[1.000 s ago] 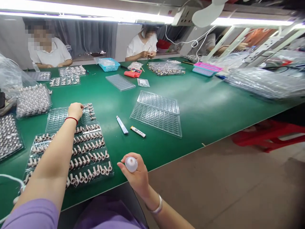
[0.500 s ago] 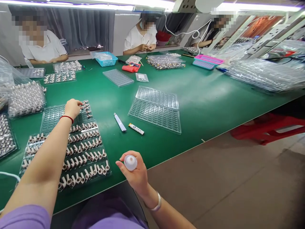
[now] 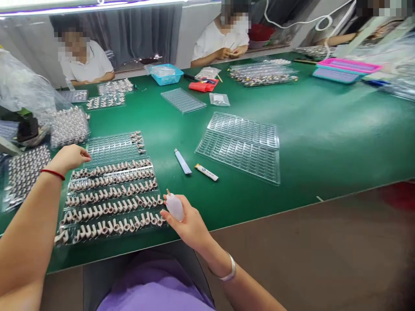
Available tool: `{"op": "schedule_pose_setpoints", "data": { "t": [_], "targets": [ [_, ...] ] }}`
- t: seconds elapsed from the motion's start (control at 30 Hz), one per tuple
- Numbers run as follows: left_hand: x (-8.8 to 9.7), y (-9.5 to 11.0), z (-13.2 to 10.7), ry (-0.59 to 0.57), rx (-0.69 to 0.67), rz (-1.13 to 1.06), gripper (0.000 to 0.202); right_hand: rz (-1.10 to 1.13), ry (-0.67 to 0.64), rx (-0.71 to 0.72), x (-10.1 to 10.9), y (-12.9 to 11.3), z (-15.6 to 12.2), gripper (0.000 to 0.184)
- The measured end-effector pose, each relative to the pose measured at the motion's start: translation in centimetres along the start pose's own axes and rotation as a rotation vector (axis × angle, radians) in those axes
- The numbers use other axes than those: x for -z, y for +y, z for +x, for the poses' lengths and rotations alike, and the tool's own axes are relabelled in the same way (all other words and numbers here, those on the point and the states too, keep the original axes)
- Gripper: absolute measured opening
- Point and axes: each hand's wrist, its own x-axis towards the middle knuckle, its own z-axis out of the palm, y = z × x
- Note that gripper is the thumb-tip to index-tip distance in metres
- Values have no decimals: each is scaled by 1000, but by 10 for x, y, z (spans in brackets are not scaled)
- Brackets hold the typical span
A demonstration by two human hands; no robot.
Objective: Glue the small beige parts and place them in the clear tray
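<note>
- At the right edge of the loaded tray (image 3: 154,178), the right hand (image 3: 190,224) grips a white squeeze bottle (image 3: 175,208), fingers wrapped around its body and thumb on the near side.
- Bottle position: within the right hand, above the tabletop (image 3: 246,196), nozzle pointing upward and away from the wearer. Thumb is close to the endmost parts of the nearest rows; contact cannot be determined.
- Left hand (image 3: 71,157): at the left edge of the partly filled tray (image 3: 110,149), fingers bent, thumb and forefinger close together. Whether a small item sits between them, or the tray is touched, cannot be told.
- Loaded tray: lies between the two hands, on the wearer's side of the partly filled tray; bears five rows of pale elbow-shaped parts (image 3: 110,208).
- Partly filled tray: holds a short column of parts at its right end, opposite the left hand.
- Left of the left wrist: a dense tray of parts (image 3: 27,172). Beyond the left hand: a stack of filled trays (image 3: 69,125).
- Beyond the right hand: a pale blue tube (image 3: 183,162) and a white orange-ended item (image 3: 207,172), near each other, not touching. Two clear trays (image 3: 240,147) lie farther off.
- Far side: a blue basket (image 3: 167,75) and two people in white tops.
</note>
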Motion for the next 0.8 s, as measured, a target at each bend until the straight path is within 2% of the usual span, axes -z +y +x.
{"op": "schedule_pose_setpoints", "data": {
  "t": [0.1,0.23,0.33,0.53,0.67,0.8],
  "targets": [
    [-2,-38,-18,-87,116,32,9,-16,-20,-15,-2,0,0,41],
    [-21,-61,-38,-149,186,47,17,-15,-29,-43,-5,0,-3,45],
    [-37,-66,-41,-137,210,46,27,-14,-51,-38,-10,-3,-7,46],
    [-53,-68,-33,-54,221,39,28,-36,-51,31,-18,-5,-15,39],
    [-53,-69,-34,12,217,-4,25,-33,-30,72,-20,-3,-17,36],
    [-40,-70,-44,130,220,-107,17,-33,-27,80,-20,-3,-17,35]
  ]
}}
